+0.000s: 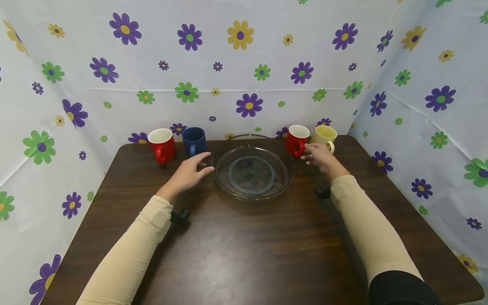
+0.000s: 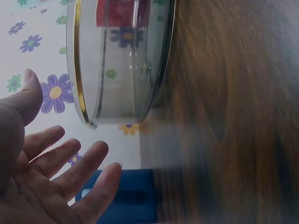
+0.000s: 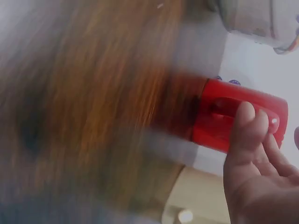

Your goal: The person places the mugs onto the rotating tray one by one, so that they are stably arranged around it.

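A clear round glass dish point(image 1: 251, 192) stands at the back middle of the dark wooden table. Just left of its rim is my left hand point(image 1: 187, 173), fingers spread and thumb apart, holding nothing. In the left wrist view the dish point(image 2: 117, 88) rises beyond those fingertips. At the dish's right is a red mug point(image 1: 293, 139) with a white inside. My right hand point(image 1: 322, 157) reaches to that mug, fingertips right at its handle. The right wrist view has the thumb and fingers overlapping the handle of the red mug point(image 3: 215, 128), fingers extended rather than wrapped round it.
A yellow mug point(image 1: 325, 134) stands right of the red one, behind my right hand. Left of the dish are a blue mug point(image 1: 193, 140) and another red mug point(image 1: 162, 144). A flowered cloth point(image 1: 228, 51) hangs behind the table point(image 1: 236, 254) and along its sides.
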Action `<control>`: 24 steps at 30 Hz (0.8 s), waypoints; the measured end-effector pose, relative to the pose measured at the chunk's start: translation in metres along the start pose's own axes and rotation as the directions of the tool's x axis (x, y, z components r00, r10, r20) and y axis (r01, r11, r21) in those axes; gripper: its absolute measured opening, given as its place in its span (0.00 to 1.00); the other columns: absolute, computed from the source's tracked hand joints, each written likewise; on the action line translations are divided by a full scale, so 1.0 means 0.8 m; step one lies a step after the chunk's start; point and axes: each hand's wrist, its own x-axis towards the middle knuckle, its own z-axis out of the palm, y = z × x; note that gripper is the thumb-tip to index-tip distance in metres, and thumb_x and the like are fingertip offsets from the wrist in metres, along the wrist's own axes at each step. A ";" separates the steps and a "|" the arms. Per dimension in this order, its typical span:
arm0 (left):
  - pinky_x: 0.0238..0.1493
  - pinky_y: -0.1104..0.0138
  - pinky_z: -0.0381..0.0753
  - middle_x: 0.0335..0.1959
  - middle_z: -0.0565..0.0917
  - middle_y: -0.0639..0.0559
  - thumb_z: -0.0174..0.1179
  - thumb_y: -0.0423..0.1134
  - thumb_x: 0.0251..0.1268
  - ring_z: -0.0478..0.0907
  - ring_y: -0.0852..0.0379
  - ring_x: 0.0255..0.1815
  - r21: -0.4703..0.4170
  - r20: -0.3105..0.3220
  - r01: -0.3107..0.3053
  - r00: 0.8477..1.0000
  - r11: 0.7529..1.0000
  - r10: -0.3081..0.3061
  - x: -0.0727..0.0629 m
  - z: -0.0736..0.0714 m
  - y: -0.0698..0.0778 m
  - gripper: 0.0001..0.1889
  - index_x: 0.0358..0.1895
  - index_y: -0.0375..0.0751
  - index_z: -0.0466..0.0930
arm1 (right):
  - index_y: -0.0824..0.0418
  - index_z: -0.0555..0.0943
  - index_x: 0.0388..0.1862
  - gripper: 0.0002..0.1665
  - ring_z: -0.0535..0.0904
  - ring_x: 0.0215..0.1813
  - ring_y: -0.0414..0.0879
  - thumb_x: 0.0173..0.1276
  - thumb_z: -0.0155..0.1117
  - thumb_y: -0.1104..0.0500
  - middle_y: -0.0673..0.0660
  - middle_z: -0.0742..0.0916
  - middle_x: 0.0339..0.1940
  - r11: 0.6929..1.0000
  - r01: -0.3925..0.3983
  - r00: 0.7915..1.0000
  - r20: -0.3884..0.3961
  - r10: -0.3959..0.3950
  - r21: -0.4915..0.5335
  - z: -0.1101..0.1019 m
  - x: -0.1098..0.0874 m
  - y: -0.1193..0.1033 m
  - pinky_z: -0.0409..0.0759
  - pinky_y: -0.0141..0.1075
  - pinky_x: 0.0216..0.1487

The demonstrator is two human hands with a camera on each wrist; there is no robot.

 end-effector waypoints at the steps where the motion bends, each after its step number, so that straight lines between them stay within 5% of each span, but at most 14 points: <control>1: 0.70 0.43 0.69 0.76 0.67 0.39 0.62 0.46 0.74 0.76 0.39 0.66 -0.007 0.012 0.000 1.000 1.000 0.001 0.003 0.002 0.001 0.34 0.77 0.39 0.63 | 0.70 0.63 0.75 0.32 0.83 0.51 0.47 0.85 0.41 0.48 0.69 0.73 0.71 0.998 -0.034 0.999 0.017 0.033 0.058 -0.002 0.001 0.000 0.82 0.30 0.44; 6: 0.71 0.43 0.67 0.78 0.64 0.40 0.62 0.47 0.74 0.75 0.39 0.68 -0.012 0.058 0.000 0.998 1.000 0.001 0.011 0.010 0.001 0.35 0.77 0.37 0.62 | 0.68 0.65 0.72 0.30 0.85 0.52 0.46 0.85 0.41 0.47 0.66 0.76 0.70 0.982 -0.102 0.993 0.082 0.090 0.158 -0.002 0.003 -0.001 0.83 0.33 0.49; 14: 0.71 0.42 0.67 0.75 0.68 0.37 0.64 0.48 0.72 0.74 0.37 0.68 0.013 0.037 0.025 0.999 1.000 -0.026 0.011 0.010 -0.003 0.38 0.78 0.37 0.60 | 0.64 0.76 0.54 0.19 0.85 0.39 0.47 0.83 0.47 0.50 0.55 0.86 0.39 0.916 -0.168 0.985 0.087 0.146 0.365 0.010 0.013 -0.008 0.84 0.31 0.48; 19: 0.70 0.43 0.69 0.71 0.73 0.37 0.64 0.49 0.71 0.74 0.38 0.68 0.050 0.038 0.009 0.999 0.999 -0.011 0.015 0.012 0.001 0.36 0.77 0.39 0.64 | 0.64 0.79 0.42 0.19 0.83 0.38 0.48 0.82 0.49 0.51 0.57 0.84 0.35 0.867 -0.207 0.978 0.080 0.192 0.453 0.015 0.016 -0.012 0.85 0.33 0.50; 24: 0.67 0.42 0.72 0.65 0.79 0.36 0.66 0.49 0.69 0.77 0.38 0.65 0.076 0.032 0.036 0.999 0.996 -0.038 0.014 0.013 0.002 0.36 0.76 0.40 0.67 | 0.67 0.78 0.40 0.18 0.80 0.42 0.49 0.83 0.48 0.54 0.58 0.83 0.34 0.865 -0.185 0.982 0.060 0.178 0.467 0.023 0.015 -0.019 0.85 0.36 0.53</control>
